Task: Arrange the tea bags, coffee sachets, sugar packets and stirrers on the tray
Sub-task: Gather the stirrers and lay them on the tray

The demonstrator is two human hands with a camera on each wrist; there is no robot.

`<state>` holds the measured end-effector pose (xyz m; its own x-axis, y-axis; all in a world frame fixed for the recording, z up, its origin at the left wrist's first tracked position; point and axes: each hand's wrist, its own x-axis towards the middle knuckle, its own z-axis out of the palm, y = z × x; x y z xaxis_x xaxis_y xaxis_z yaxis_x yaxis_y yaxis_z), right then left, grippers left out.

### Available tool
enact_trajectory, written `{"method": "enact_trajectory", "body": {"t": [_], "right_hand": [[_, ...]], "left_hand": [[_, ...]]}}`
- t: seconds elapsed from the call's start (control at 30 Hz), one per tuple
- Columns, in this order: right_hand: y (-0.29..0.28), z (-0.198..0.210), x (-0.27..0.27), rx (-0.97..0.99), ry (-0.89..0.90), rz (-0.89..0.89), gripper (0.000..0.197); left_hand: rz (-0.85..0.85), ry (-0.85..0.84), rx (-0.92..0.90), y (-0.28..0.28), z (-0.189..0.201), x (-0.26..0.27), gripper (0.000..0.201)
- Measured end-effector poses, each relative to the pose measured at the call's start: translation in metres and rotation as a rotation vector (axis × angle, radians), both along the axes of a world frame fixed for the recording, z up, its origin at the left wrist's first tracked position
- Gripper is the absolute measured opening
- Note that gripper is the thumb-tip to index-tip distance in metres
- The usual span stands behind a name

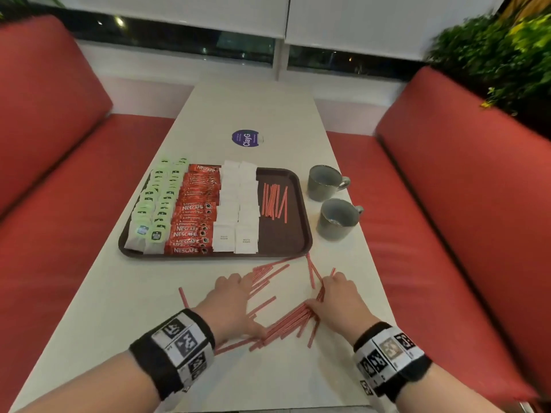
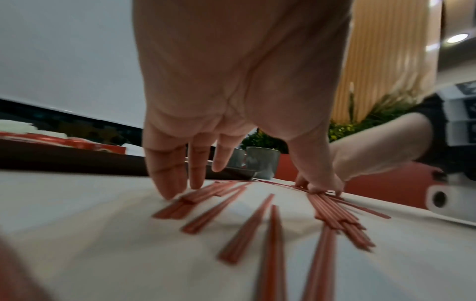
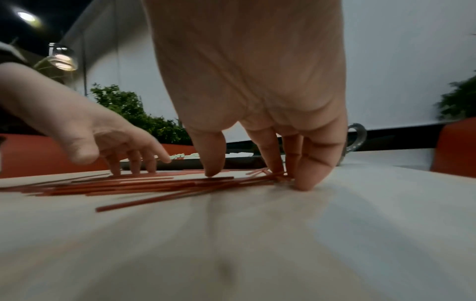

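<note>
From the head view, the tray (image 1: 301, 204) holds two columns of tea bags (image 1: 155, 204), stacked coffee sachets (image 1: 193, 210), two columns of sugar packets (image 1: 238, 204) and a small bunch of stirrers (image 1: 274, 204); overlap defeats exact counts. Two mugs (image 1: 331, 201) stand right of it. The left hand (image 1: 232, 299) and right hand (image 1: 340, 296) lie spread, fingers straight, on loose stirrers (image 1: 286, 320) scattered on the desk (image 1: 119, 323) before the tray's near edge.

Left wrist view: fingertips (image 2: 167, 189) press stirrer ends; blur hides detail.

Right wrist view: fingertips (image 3: 306, 183) touch gathered ends.
</note>
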<state>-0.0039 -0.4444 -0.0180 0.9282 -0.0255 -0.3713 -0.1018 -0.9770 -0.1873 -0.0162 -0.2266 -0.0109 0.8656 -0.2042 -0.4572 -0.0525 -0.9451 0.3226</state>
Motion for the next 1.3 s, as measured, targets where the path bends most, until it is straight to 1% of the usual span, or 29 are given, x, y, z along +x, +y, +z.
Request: {"method": "enact_trajectory", "body": {"t": [0.07,0.13,0.23,0.27,0.3,0.33,0.4,0.43,0.47,0.5,0.53,0.63,0.73,0.83,0.9,1.0,1.1,1.17,1.23,1.3], "right_hand": [[0.004,0.000,-0.003,0.032,0.013,-0.007,0.049],[0.004,0.002,-0.008,0.094,0.038,-0.022,0.040],[0.004,0.008,-0.014,0.191,0.037,0.003,0.017],[0.002,0.011,-0.016,0.213,0.028,0.029,0.018],[-0.001,0.014,-0.018,0.233,0.020,0.078,0.028],[-0.006,0.017,-0.020,0.236,0.016,0.166,0.043],[-0.018,0.022,-0.024,0.151,0.052,0.454,0.071],[-0.022,0.024,-0.026,0.075,0.078,0.606,0.080],[-0.024,0.024,-0.029,-0.003,0.105,0.728,0.085],[-0.023,0.025,-0.030,-0.069,0.125,0.808,0.087],[-0.021,0.024,-0.031,-0.107,0.126,0.851,0.087],[-0.006,0.018,-0.027,-0.157,0.029,0.930,0.084],[0.010,0.011,-0.018,-0.224,-0.040,0.991,0.082],[0.025,0.009,-0.011,-0.243,-0.021,1.010,0.088],[0.033,0.010,-0.008,-0.215,-0.014,1.018,0.094],[0.036,0.015,-0.004,-0.162,0.048,1.005,0.099],[0.038,0.018,-0.002,-0.203,0.111,1.019,0.103],[0.042,0.014,0.000,-0.208,0.076,1.046,0.100],[0.046,0.011,0.004,-0.193,-0.005,1.077,0.087],[0.048,0.009,0.009,-0.183,-0.050,1.095,0.072]], "left_hand": [[-0.060,-0.025,0.063,-0.006,-0.005,-0.004,0.117],[-0.084,-0.044,0.072,-0.008,-0.007,-0.005,0.115],[-0.085,-0.077,-0.022,-0.006,-0.011,-0.001,0.093],[-0.094,-0.086,-0.052,-0.005,-0.012,-0.001,0.085],[-0.108,-0.094,-0.070,-0.004,-0.012,-0.001,0.079],[-0.127,-0.101,-0.080,-0.003,-0.013,-0.001,0.073],[-0.165,-0.115,-0.084,0.000,-0.015,-0.003,0.065],[-0.175,-0.119,-0.084,0.001,-0.016,-0.004,0.062],[-0.183,-0.125,-0.088,0.003,-0.017,-0.005,0.061],[-0.191,-0.129,-0.091,0.004,-0.016,-0.006,0.061],[-0.197,-0.135,-0.094,0.005,-0.016,-0.006,0.061],[-0.193,-0.144,-0.106,0.008,-0.015,-0.004,0.063],[-0.189,-0.148,-0.107,0.009,-0.015,-0.002,0.059],[-0.195,-0.171,-0.112,0.008,-0.015,-0.003,0.051],[-0.194,-0.173,-0.114,0.008,-0.014,-0.005,0.045],[-0.165,-0.173,-0.115,0.010,-0.009,-0.006,0.037],[-0.115,-0.134,-0.099,0.019,-0.002,-0.006,0.037],[-0.113,-0.098,-0.082,0.022,0.002,-0.006,0.037],[-0.083,-0.104,-0.095,0.026,0.005,-0.004,0.036],[-0.015,-0.119,-0.124,0.029,0.009,-0.001,0.040]]}}
